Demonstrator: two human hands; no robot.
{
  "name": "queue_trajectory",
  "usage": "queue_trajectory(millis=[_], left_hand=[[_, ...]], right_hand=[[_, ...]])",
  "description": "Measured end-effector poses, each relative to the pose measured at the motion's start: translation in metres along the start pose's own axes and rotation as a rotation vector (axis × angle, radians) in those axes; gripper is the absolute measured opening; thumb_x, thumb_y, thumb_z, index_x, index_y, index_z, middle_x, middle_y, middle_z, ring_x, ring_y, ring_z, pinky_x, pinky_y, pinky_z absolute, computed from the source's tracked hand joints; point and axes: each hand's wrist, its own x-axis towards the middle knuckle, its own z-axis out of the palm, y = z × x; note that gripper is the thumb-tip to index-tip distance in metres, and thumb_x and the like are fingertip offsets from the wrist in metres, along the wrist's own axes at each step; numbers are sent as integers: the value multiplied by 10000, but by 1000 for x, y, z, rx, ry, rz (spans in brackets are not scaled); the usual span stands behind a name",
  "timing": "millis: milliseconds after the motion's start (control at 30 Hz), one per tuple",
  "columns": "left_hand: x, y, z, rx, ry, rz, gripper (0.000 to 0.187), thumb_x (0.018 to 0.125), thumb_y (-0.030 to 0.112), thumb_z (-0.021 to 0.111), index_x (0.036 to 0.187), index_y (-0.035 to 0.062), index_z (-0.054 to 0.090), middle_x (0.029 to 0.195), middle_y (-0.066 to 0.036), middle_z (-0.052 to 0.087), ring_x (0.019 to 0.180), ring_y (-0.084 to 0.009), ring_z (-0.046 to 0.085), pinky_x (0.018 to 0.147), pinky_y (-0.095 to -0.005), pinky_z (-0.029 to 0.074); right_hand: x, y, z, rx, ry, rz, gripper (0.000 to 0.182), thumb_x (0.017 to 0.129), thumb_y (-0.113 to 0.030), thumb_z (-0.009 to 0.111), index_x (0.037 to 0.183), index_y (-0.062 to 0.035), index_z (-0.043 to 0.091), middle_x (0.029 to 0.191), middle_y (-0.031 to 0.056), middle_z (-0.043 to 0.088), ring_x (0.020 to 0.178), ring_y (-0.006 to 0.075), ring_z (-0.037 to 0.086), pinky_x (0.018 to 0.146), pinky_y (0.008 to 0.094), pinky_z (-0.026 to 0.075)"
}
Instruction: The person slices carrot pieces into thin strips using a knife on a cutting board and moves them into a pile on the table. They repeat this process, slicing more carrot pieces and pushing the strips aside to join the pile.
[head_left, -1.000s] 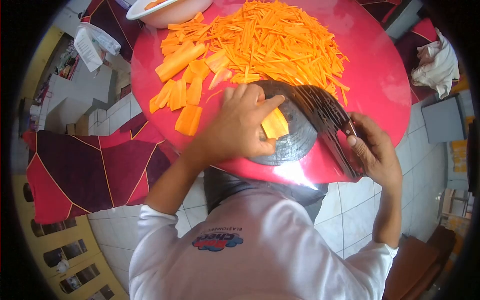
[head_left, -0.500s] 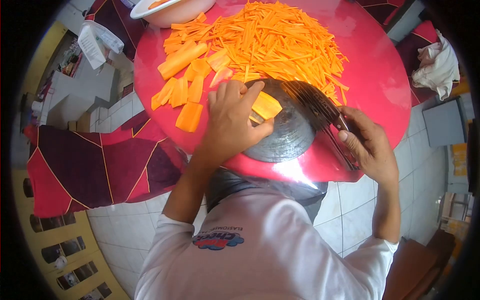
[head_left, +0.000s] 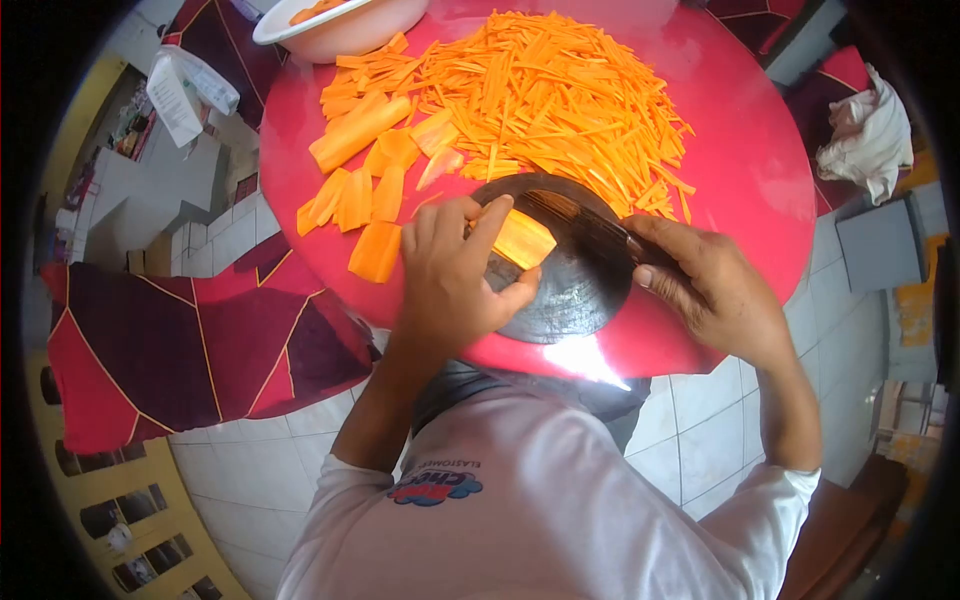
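My left hand (head_left: pixel 450 275) presses a flat carrot slab (head_left: pixel 522 240) onto a round dark cutting board (head_left: pixel 570 290) on the red round table (head_left: pixel 760 170). My right hand (head_left: pixel 705 290) grips the handle of a dark-bladed knife (head_left: pixel 585 225), whose blade lies across the board right beside the slab. A large heap of thin carrot sticks (head_left: pixel 550 95) lies beyond the board. Thicker carrot chunks (head_left: pixel 360 190) sit to the left of my left hand.
A white bowl (head_left: pixel 335 25) stands at the table's far left edge. A crumpled cloth (head_left: pixel 865 135) lies to the right off the table. A patterned maroon cushion (head_left: pixel 190 345) sits left and below, over white floor tiles (head_left: pixel 700 440).
The knife has swung down from raised and blurred at the right onto the board next to the slab. My right hand moved left and down; my left hand shifted slightly left with the slab.
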Motion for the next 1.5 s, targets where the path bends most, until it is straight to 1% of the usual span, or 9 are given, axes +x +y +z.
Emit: queue_trajectory(millis=[133,367,433,767,1033,1133,1333,1433,1500], left_hand=[[-5,-6,-1,-14,15,52,691,772,352,979,1360,70,750,1285,-148,652,1197,-347,601,1020,-497,428],[-2,-6,-1,-19,-26,114,521,849,349,931,1272,85,781,1335,-180,643,1225,-377,594,1047,-524,406],[-1,-6,1,-18,-32,118,528,847,350,929,1273,82,772,1335,-181,641,1224,-380,594,1045,-529,402],[1,-4,1,17,-13,104,579,807,357,945,1280,88,747,1346,-170,636,1207,-372,595,1020,-540,402],[-2,-8,4,3,-39,134,583,821,350,940,1303,77,757,1359,-126,645,1203,-345,596,1008,-531,407],[-2,-8,6,0,-38,135,581,824,359,940,1300,79,759,1340,-101,656,1194,-327,597,1008,-524,401],[0,-9,2,36,-49,148,574,830,402,932,1287,99,762,1336,-66,670,1190,-293,598,992,-516,373],[1,-8,1,56,-70,151,558,841,416,920,1280,111,758,1343,-60,672,1185,-285,598,979,-516,366],[1,-10,1,61,-76,149,551,847,420,915,1278,117,755,1345,-59,673,1181,-284,598,977,-516,365]], right_hand=[[6,-8,-2,51,-45,102,418,1075,-125,724,1434,72,636,1250,262,782,1114,462,773,944,486,617],[10,-7,11,6,23,26,445,1082,-165,738,1449,70,654,1257,287,776,1140,462,768,965,477,614],[13,-10,9,2,0,61,451,1082,-176,743,1449,72,658,1260,294,774,1151,462,766,975,474,614],[20,0,10,33,-13,34,467,1070,-177,757,1449,75,656,1281,306,762,1114,476,772,957,479,620],[25,-1,11,41,-7,17,457,1075,-171,743,1449,75,654,1291,309,753,1103,492,760,949,502,615],[26,-3,11,-9,-15,18,486,1074,-170,750,1490,50,629,1182,256,776,1054,406,787,940,445,609],[32,-11,4,-32,-93,17,431,1080,-81,708,1479,43,598,1126,277,753,1028,428,780,885,454,602],[34,-16,3,4,-181,103,435,1081,-93,692,1472,35,552,1025,311,756,887,509,749,770,547,595],[37,-15,6,6,-190,76,424,1078,-82,684,1462,21,536,926,307,730,829,515,735,725,561,577]])
